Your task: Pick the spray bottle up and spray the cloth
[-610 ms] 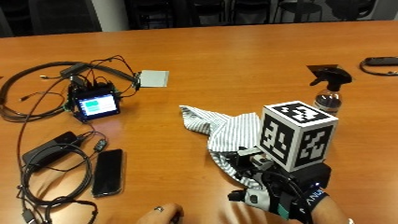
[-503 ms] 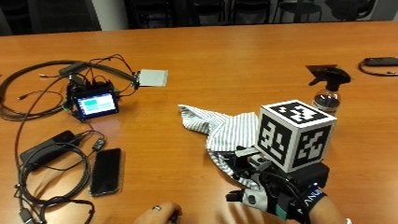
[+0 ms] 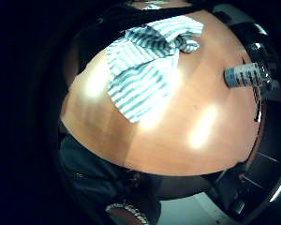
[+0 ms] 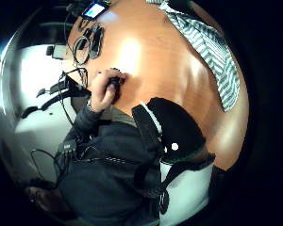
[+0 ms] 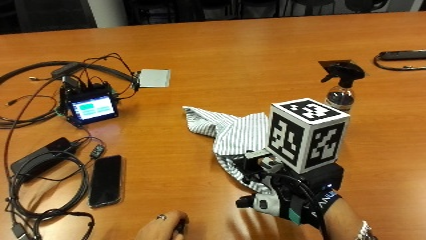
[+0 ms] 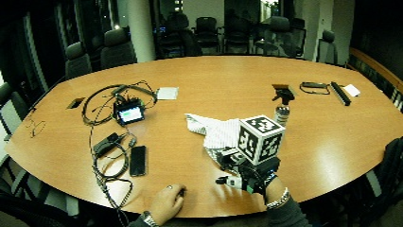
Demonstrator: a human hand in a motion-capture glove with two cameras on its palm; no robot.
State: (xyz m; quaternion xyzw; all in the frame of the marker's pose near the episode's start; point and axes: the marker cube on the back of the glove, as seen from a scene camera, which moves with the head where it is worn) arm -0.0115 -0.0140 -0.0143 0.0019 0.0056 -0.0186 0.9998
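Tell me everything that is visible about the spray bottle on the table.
The spray bottle is small, with a clear body that looks like plastic and a black trigger head on top. It stands upright on the wooden table, beyond the striped cloth and apart from it. Nothing touches it; the gloved right hand is nearer the person, not holding it.

Black-gloved right hand (image 5: pixel 293 205); dark sleeves

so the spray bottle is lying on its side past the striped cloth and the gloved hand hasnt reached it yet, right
Not quite: the spray bottle stands upright, not on its side, as the outside view shows. It is past the striped cloth, and the gloved right hand has not reached it.
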